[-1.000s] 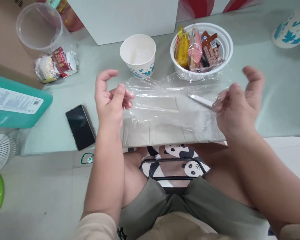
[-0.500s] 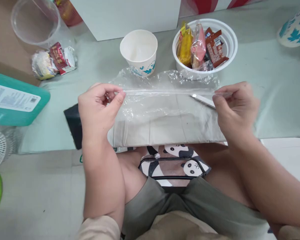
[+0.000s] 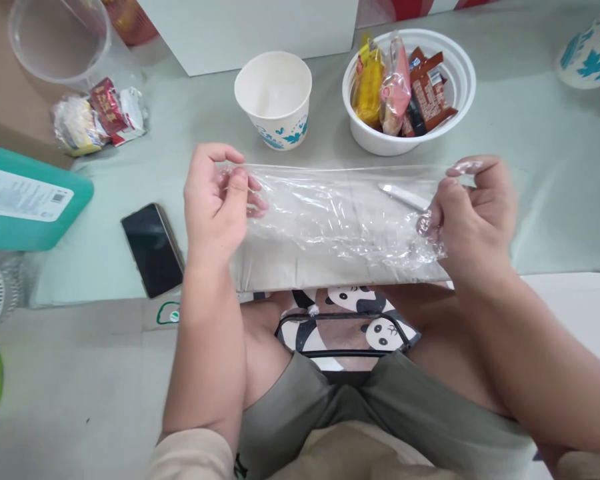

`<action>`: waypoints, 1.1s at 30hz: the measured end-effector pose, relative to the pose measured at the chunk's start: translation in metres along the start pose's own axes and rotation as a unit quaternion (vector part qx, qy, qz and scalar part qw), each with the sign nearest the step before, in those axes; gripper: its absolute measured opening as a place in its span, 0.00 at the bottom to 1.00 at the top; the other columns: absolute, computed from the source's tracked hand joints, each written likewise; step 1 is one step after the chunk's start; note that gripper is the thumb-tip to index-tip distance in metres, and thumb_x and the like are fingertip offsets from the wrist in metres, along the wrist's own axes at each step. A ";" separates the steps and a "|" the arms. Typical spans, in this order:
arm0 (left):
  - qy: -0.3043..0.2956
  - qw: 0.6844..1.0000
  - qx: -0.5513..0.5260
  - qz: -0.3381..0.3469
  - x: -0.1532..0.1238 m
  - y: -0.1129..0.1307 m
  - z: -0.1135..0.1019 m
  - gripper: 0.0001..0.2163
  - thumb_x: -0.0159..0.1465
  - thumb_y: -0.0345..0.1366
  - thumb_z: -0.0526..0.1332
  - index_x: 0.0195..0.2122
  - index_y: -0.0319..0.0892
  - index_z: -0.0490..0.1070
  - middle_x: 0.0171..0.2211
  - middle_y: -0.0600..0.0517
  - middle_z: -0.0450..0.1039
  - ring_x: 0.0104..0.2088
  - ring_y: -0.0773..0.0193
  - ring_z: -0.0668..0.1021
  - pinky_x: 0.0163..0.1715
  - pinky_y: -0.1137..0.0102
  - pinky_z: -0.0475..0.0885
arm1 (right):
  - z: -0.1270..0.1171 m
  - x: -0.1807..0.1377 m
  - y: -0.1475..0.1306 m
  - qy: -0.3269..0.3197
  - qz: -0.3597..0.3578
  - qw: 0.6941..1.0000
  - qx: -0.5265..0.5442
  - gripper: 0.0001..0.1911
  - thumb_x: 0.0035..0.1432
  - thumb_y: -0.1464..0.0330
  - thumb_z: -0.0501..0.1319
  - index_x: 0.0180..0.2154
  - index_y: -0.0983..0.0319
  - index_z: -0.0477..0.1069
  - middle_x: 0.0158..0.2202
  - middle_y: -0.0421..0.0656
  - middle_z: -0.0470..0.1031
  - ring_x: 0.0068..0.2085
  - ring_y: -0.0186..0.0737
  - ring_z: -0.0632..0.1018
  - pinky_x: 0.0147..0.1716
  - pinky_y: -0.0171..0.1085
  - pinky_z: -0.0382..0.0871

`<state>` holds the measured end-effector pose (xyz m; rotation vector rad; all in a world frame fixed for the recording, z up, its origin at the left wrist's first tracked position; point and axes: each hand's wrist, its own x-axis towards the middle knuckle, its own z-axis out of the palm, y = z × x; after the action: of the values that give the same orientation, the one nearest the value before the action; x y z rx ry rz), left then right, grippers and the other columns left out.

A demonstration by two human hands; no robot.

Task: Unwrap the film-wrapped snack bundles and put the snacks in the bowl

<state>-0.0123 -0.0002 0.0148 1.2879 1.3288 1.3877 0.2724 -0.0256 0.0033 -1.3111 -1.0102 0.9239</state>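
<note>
Stretched between my two hands is a sheet of clear plastic wrap [image 3: 330,213], crinkled along its lower part and straight along its far edge. My left hand [image 3: 223,197] pinches its left end between thumb and fingers. At the other end, my right hand [image 3: 473,207] grips the film, some of it bunched around the fingers. A white-handled utility knife [image 3: 405,197] shows through the film beside my right hand, its rear end hidden. Beyond the film stand a paper cup [image 3: 275,100] with blue leaf prints and a white bowl [image 3: 460,100] of wrapped snacks [image 3: 395,93].
A phone [image 3: 153,250] lies left of my left wrist near the table's front edge. Farther left are a teal bottle [image 3: 30,200], wrapped snacks [image 3: 100,117] and a clear plastic tub [image 3: 63,40]. Another printed cup [image 3: 590,57] stands at the right, a white box [image 3: 255,30] behind.
The film's loose part has swung from beyond my hands to the near side, over the table's front. My left hand has shifted right, uncovering the phone.
</note>
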 end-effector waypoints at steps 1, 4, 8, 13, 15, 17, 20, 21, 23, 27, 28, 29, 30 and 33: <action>0.003 1.000 0.011 -0.009 0.002 -0.005 0.000 0.03 0.71 0.35 0.63 0.43 0.52 0.71 0.27 0.60 0.75 0.18 0.72 0.71 0.17 0.72 0.63 | -0.002 0.002 0.000 -0.004 0.032 0.999 -0.020 0.13 0.56 0.67 0.68 0.38 0.55 0.64 0.14 0.26 0.62 0.11 0.30 0.58 0.10 0.31 0.50; -0.003 0.998 0.021 -0.053 0.009 -0.015 0.001 0.05 0.69 0.37 0.65 0.44 0.53 0.71 0.29 0.59 0.74 0.14 0.75 0.62 0.13 0.70 0.53 | -0.012 0.012 0.007 -0.035 0.104 0.990 -0.086 0.13 0.54 0.68 0.69 0.41 0.57 0.70 0.18 0.31 0.69 0.16 0.31 0.66 0.16 0.32 0.59; -0.071 0.992 -0.008 -0.102 0.012 -0.014 0.008 0.07 0.67 0.37 0.66 0.45 0.52 0.72 0.28 0.57 0.74 0.14 0.74 0.61 0.13 0.71 0.50 | -0.026 0.022 0.018 0.017 -0.049 0.996 -0.070 0.09 0.54 0.71 0.68 0.40 0.58 0.76 0.36 0.40 0.79 0.36 0.34 0.79 0.37 0.35 0.72; -0.149 0.957 -0.037 -0.246 0.010 -0.005 0.025 0.11 0.61 0.28 0.70 0.43 0.47 0.74 0.27 0.56 0.73 0.13 0.76 0.62 0.12 0.75 0.50 | -0.010 0.006 0.018 -0.175 -0.049 0.983 0.007 0.17 0.54 0.66 0.71 0.46 0.56 0.75 0.47 0.43 0.81 0.49 0.40 0.81 0.52 0.42 0.75; -0.195 0.943 -0.045 -0.266 0.008 -0.001 0.031 0.12 0.60 0.27 0.69 0.43 0.46 0.75 0.27 0.55 0.73 0.13 0.76 0.63 0.12 0.76 0.51 | 0.005 -0.002 0.016 -0.294 0.013 0.956 -0.012 0.25 0.50 0.64 0.75 0.49 0.56 0.74 0.50 0.44 0.81 0.51 0.42 0.81 0.53 0.43 0.75; -0.245 0.931 -0.046 -0.266 0.006 0.001 0.035 0.12 0.59 0.27 0.70 0.43 0.45 0.76 0.27 0.55 0.74 0.13 0.75 0.64 0.12 0.76 0.52 | 0.018 -0.008 0.013 -0.372 0.059 0.925 -0.046 0.25 0.48 0.62 0.75 0.49 0.57 0.75 0.42 0.42 0.82 0.42 0.40 0.81 0.43 0.40 0.77; -0.230 0.938 -0.056 -0.255 0.007 0.003 0.037 0.14 0.59 0.30 0.72 0.46 0.46 0.76 0.30 0.54 0.78 0.15 0.74 0.69 0.15 0.77 0.59 | 0.025 -0.009 0.010 -0.427 0.101 0.894 -0.093 0.09 0.55 0.63 0.71 0.35 0.60 0.75 0.23 0.35 0.72 0.24 0.31 0.70 0.23 0.32 0.63; -0.191 0.947 -0.068 -0.248 0.009 0.002 0.037 0.15 0.59 0.31 0.72 0.47 0.47 0.75 0.32 0.53 0.79 0.17 0.73 0.72 0.18 0.77 0.63 | 0.025 -0.009 0.009 -0.423 0.107 0.895 -0.094 0.09 0.56 0.63 0.70 0.31 0.60 0.73 0.20 0.34 0.68 0.22 0.30 0.67 0.21 0.32 0.59; -0.103 0.962 -0.106 -0.229 0.014 -0.002 0.038 0.14 0.62 0.38 0.71 0.48 0.48 0.73 0.37 0.52 0.81 0.25 0.69 0.79 0.26 0.76 0.72 | 0.023 -0.008 0.010 -0.370 0.110 0.921 -0.058 0.12 0.58 0.61 0.69 0.28 0.59 0.70 0.20 0.35 0.69 0.21 0.30 0.68 0.20 0.32 0.60; -0.086 0.941 -0.161 -0.284 0.018 -0.015 0.046 0.21 0.62 0.56 0.68 0.46 0.46 0.71 0.41 0.46 0.82 0.41 0.57 0.85 0.38 0.67 0.80 | 0.026 -0.007 0.017 -0.174 0.109 0.978 0.047 0.16 0.60 0.55 0.68 0.31 0.56 0.67 0.24 0.35 0.74 0.21 0.33 0.74 0.22 0.34 0.69; -0.116 0.927 -0.169 -0.314 0.017 -0.018 0.048 0.25 0.60 0.60 0.69 0.45 0.45 0.71 0.41 0.44 0.82 0.42 0.55 0.86 0.39 0.65 0.81 | 0.028 -0.006 0.019 -0.136 0.112 0.983 0.055 0.17 0.59 0.54 0.68 0.31 0.56 0.65 0.24 0.34 0.74 0.22 0.33 0.74 0.21 0.34 0.69; -0.151 0.912 -0.175 -0.339 0.015 -0.020 0.050 0.28 0.57 0.62 0.70 0.45 0.43 0.71 0.41 0.42 0.82 0.42 0.53 0.86 0.38 0.64 0.81 | 0.029 -0.006 0.020 -0.110 0.114 0.986 0.055 0.17 0.59 0.54 0.68 0.31 0.55 0.65 0.23 0.34 0.73 0.22 0.33 0.75 0.21 0.33 0.68; -0.183 0.899 -0.180 -0.355 0.013 -0.021 0.052 0.30 0.55 0.63 0.71 0.44 0.42 0.71 0.41 0.41 0.82 0.41 0.53 0.86 0.38 0.64 0.81 | 0.031 -0.006 0.021 -0.098 0.116 0.987 0.047 0.17 0.60 0.54 0.68 0.32 0.55 0.64 0.23 0.34 0.73 0.22 0.34 0.75 0.20 0.33 0.68; -0.252 0.880 -0.181 -0.361 0.006 -0.020 0.056 0.32 0.49 0.59 0.77 0.44 0.40 0.72 0.41 0.43 0.82 0.37 0.58 0.85 0.36 0.68 0.80 | 0.032 -0.007 0.020 -0.106 0.107 0.988 -0.012 0.16 0.60 0.57 0.69 0.32 0.55 0.63 0.22 0.35 0.73 0.21 0.34 0.76 0.21 0.35 0.71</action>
<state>0.0397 0.0174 -0.0084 0.7019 0.9642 0.6587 0.2404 -0.0209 -0.0168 -1.3813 -1.0580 1.2391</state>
